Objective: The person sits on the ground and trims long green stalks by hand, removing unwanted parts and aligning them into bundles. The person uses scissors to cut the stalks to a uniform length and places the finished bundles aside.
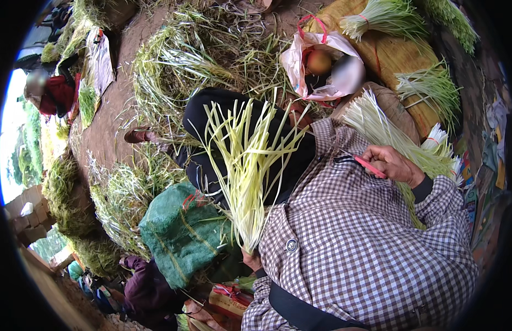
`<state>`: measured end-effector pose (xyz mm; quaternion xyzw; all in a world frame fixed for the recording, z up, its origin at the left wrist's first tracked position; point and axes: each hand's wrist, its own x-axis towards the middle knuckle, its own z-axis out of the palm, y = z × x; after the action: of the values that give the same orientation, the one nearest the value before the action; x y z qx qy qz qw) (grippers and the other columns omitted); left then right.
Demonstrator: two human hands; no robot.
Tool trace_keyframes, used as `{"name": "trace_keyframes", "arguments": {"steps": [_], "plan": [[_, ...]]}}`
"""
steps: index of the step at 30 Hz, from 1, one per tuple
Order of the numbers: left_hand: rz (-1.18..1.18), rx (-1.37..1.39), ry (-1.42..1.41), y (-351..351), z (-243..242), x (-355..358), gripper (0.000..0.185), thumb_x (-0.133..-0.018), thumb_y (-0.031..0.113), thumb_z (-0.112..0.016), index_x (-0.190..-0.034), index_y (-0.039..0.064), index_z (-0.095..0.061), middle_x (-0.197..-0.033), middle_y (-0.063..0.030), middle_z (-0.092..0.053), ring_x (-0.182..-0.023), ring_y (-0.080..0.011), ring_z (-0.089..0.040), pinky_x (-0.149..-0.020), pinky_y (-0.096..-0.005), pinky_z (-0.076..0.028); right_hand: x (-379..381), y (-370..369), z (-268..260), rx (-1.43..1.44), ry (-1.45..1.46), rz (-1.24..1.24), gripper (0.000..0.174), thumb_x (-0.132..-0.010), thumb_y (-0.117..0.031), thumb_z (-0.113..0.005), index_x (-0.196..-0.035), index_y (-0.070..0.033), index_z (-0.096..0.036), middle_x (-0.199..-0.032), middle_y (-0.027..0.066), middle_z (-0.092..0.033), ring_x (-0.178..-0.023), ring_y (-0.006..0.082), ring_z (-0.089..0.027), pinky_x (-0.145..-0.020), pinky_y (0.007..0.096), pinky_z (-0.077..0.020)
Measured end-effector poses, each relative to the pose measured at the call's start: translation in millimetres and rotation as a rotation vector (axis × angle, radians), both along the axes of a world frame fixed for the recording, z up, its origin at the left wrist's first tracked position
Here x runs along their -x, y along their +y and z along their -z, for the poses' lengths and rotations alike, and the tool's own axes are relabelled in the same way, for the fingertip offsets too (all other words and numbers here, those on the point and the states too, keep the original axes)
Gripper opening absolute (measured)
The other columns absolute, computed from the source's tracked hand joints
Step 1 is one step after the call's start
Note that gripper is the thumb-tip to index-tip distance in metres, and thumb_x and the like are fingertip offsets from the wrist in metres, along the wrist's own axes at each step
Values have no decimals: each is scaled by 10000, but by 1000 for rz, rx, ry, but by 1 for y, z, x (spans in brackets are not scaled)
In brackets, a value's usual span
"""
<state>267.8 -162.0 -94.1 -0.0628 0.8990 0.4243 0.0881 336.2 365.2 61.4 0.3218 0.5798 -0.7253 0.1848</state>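
Note:
My left hand (pixel 252 260) grips the pale root end of a bunch of yellow garlic chives (pixel 249 178). The leaves fan out over my dark trousers (pixel 200 111), their tips loose and uneven. Held away from the bunch, beside my checked coat (pixel 363 231), my right hand (pixel 392 165) is closed on the red handle of a small cutting tool (pixel 369 166). Its thin blade points toward my lap; whether it is a knife or scissors I cannot tell. Behind that hand lies a pile of longer pale chives (pixel 380 116).
A green woven sack (pixel 181 231) sits by my left knee. Cut leaf waste (pixel 177 62) covers the ground ahead. At my right stands a pink plastic bag (pixel 293 62) holding a round fruit (pixel 318 62). Tied bunches (pixel 429 89) rest on yellow sacking (pixel 376 53). Other people (pixel 53 95) sit nearby.

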Motion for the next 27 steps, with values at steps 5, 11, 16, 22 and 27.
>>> {"name": "trace_keyframes", "arguments": {"steps": [5, 11, 16, 22, 27], "plan": [[-20, -45, 2, -3, 3, -5, 181, -850, 8, -632, -1028, 23, -662, -924, -114, -701, -787, -226, -680, -655, -326, -515, 8, -9, 23, -127, 11, 98, 188, -897, -188, -634, -950, -14, -586, -807, -18, -571, -663, 41, -489, -609, 199, -415], [-75, -130, 5, -9, 6, -19, 179, -855, 11, -629, -1030, 22, -660, -923, -114, -701, -784, -221, -679, -653, -325, -514, 14, 3, 8, -71, 68, 86, 356, -911, -355, -620, -977, -12, -549, -795, -18, -534, -656, 45, -463, -595, 200, -394], [-7, 99, -34, 6, -17, -10, 133, -870, 51, -626, -997, 17, -644, -896, -125, -699, -771, -244, -681, -650, -341, -512, 50, 2, -2, -71, 75, -59, 623, -789, -605, -601, -990, -19, -540, -843, -13, -527, -739, 70, -469, -671, 231, -394], [78, 207, 72, 14, -23, -7, 150, -859, 52, -623, -1005, 22, -646, -853, -143, -680, -750, -318, -668, -640, -383, -507, 76, 9, 6, -146, 135, 35, 165, -924, -169, -631, -950, -11, -591, -759, -57, -536, -649, 24, -462, -592, 185, -383], [133, 190, 139, 7, -18, -8, 151, -853, 33, -605, -990, 36, -669, -895, -132, -686, -792, -316, -677, -665, -374, -516, 79, 22, -3, -170, 179, -10, 253, -913, -246, -644, -956, -5, -580, -813, -30, -541, -696, 53, -486, -634, 221, -419]]}}
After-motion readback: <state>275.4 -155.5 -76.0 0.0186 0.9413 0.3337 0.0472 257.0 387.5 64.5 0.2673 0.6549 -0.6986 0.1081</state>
